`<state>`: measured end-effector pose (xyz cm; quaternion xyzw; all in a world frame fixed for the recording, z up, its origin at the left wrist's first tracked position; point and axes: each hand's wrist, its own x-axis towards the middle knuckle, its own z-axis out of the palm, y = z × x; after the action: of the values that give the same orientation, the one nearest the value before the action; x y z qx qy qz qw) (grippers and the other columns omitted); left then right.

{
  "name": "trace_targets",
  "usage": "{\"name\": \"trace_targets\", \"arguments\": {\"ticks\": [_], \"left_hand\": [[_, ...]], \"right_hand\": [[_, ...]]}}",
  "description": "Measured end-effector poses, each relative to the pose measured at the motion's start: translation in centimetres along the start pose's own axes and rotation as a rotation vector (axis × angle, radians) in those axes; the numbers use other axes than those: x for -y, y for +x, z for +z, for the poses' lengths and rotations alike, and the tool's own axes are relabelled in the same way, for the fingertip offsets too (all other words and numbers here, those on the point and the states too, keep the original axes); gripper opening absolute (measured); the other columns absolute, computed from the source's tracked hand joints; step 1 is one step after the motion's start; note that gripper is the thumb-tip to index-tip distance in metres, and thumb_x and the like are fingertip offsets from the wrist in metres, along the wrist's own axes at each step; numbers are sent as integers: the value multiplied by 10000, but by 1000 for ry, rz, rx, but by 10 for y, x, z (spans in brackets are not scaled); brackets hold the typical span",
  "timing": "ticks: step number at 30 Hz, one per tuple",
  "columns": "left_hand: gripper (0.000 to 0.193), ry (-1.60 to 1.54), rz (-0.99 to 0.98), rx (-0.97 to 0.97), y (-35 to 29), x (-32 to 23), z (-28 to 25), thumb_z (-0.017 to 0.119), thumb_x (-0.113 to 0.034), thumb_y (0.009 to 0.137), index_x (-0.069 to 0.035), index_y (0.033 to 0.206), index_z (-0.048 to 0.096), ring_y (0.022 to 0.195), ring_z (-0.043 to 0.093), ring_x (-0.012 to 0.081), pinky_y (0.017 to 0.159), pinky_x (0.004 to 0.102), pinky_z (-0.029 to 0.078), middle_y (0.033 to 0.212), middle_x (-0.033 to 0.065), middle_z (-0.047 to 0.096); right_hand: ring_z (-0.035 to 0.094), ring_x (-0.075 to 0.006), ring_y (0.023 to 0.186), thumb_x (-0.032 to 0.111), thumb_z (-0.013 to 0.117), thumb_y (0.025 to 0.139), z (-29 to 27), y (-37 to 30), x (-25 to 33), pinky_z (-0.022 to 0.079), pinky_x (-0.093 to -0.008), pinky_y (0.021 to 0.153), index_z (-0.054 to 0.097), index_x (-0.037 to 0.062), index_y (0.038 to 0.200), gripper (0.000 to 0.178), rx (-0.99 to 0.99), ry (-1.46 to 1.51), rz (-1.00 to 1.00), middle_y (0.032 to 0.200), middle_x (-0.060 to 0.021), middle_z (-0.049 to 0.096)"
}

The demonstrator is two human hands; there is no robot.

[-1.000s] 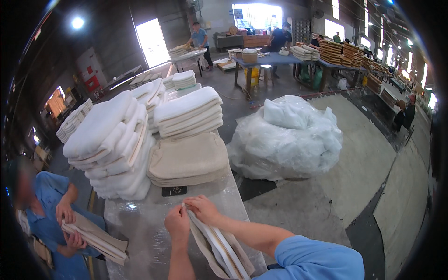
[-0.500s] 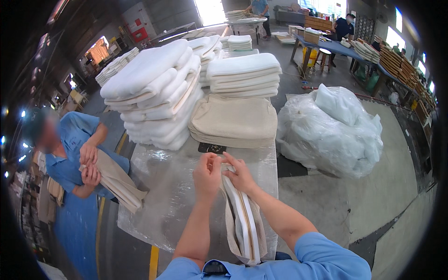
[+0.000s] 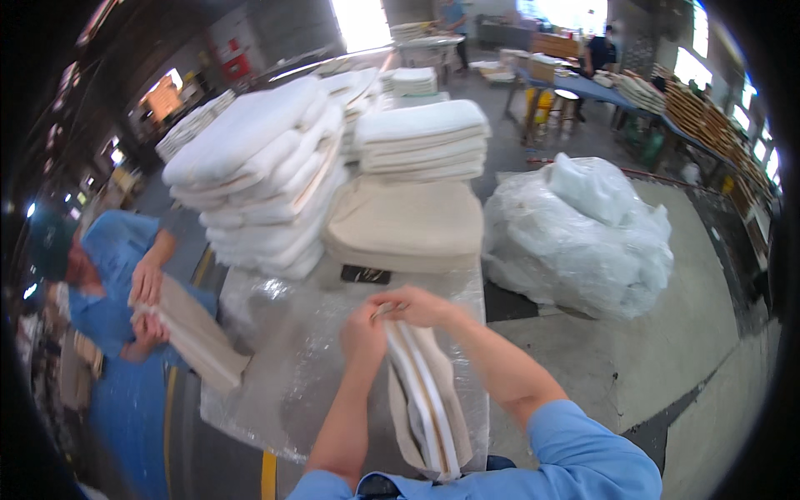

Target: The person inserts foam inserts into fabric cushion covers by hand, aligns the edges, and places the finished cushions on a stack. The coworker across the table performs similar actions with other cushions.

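Observation:
A beige fabric cushion cover (image 3: 402, 408) stands on edge before me, its long opening facing up. White padding (image 3: 433, 404) with a brown line along its middle shows inside. At the cover's far end, my left hand (image 3: 364, 332) is closed on the edge from the left. My right hand (image 3: 419, 307) reaches over from the right, its fingers bent and closed on the same end, close to the left hand. Motion blur partly hides the fingertips. A flat black item (image 3: 365, 273) lies on the table just beyond my hands.
Beyond my hands, the plastic-covered table (image 3: 283, 375) carries a stack of beige covered cushions (image 3: 404, 221) and tall stacks of white pads (image 3: 250, 142). A plastic-wrapped white bundle (image 3: 579, 237) sits on the right. At left, a co-worker (image 3: 112, 283) grips another beige cushion (image 3: 196, 337).
My right hand has swung left over the cover's end, against my left hand. The fingers of both have closed there. The whole view has shifted slightly.

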<state>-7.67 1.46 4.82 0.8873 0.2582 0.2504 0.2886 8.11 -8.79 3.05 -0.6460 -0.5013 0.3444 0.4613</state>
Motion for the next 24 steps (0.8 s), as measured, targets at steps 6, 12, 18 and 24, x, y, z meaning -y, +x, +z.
{"name": "trace_targets", "arguments": {"ticks": [6,12,18,24], "left_hand": [[172,-193,-140,123,-1,9,-16,733,-173,966,-25,1052,730,720,698,222,662,382,544,833,124,741],[211,-734,-111,247,71,-8,-13,613,-208,1092,-33,1198,665,769,686,131,685,279,563,940,79,753],[386,-859,-84,998,122,-26,42,533,-312,1136,-35,1394,610,1009,695,185,916,345,564,1170,119,732],[565,-962,-146,1199,127,-27,64,476,-449,1140,-25,1512,504,1137,691,262,1008,388,557,1309,165,681]], "right_hand": [[598,-300,1262,238,713,1016,20,-11,-14,455,-406,1112,752,62,1229,280,-177,-152,-159,1335,-103,717],[564,-320,1214,239,677,1030,45,-21,-18,450,-452,1097,733,87,1109,181,-406,-164,-198,1206,-61,725],[663,-326,1096,254,629,1058,43,-15,-19,518,-430,971,714,58,1107,220,-366,-97,-266,1122,-112,724],[663,-209,1081,252,571,1110,37,-26,-32,512,-381,980,693,29,1157,259,-342,220,-16,1106,-95,723]]}}
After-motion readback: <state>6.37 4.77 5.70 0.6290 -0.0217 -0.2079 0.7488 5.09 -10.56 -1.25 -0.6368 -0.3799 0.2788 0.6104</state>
